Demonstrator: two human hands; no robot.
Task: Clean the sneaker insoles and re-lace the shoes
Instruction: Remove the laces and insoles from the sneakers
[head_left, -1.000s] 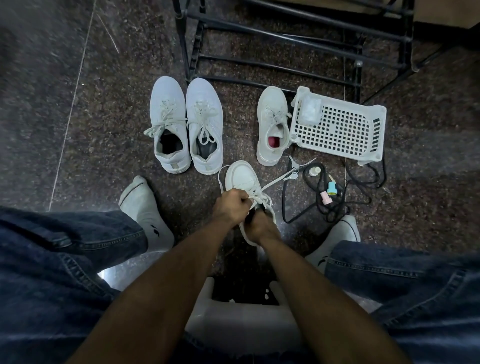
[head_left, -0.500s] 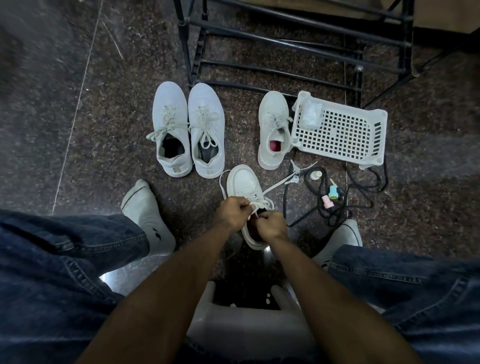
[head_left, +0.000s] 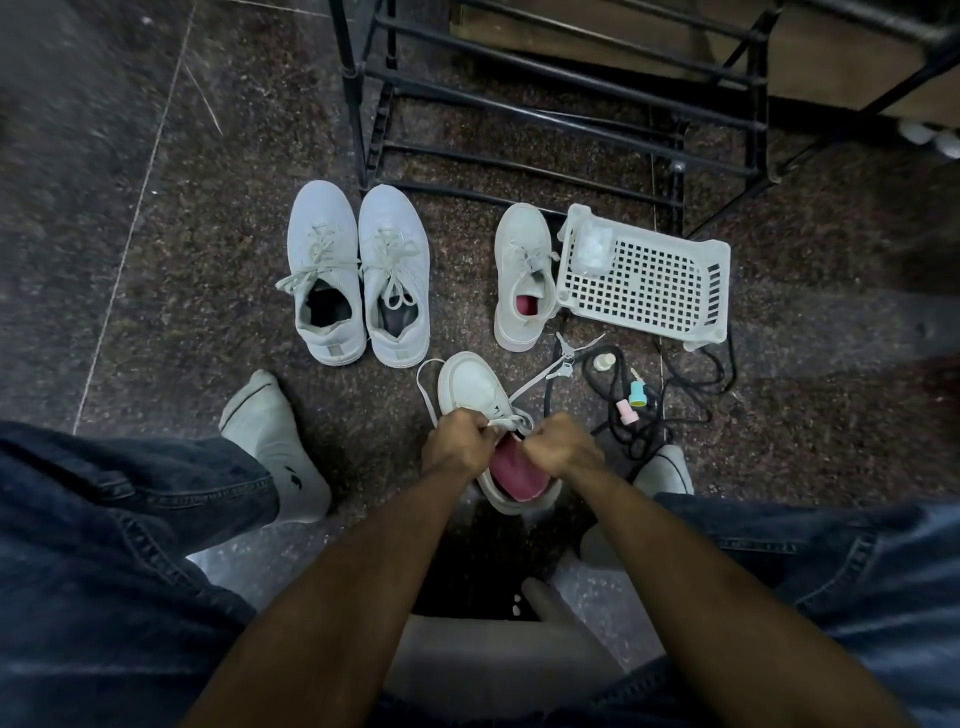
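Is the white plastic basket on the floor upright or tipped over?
Tipped over. The white plastic basket lies with its perforated base facing up and its rim toward the floor, beside the single sneaker.

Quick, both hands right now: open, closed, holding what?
Left hand: closed, pinching the white flat lace of the white sneaker.
Right hand: closed, pinching the same lace.

From the sneaker (head_left: 475, 387) you hold, a pair (head_left: 358, 275) lies behind-left, another shoe (head_left: 522, 280) and basket (head_left: 644, 283) behind-right.
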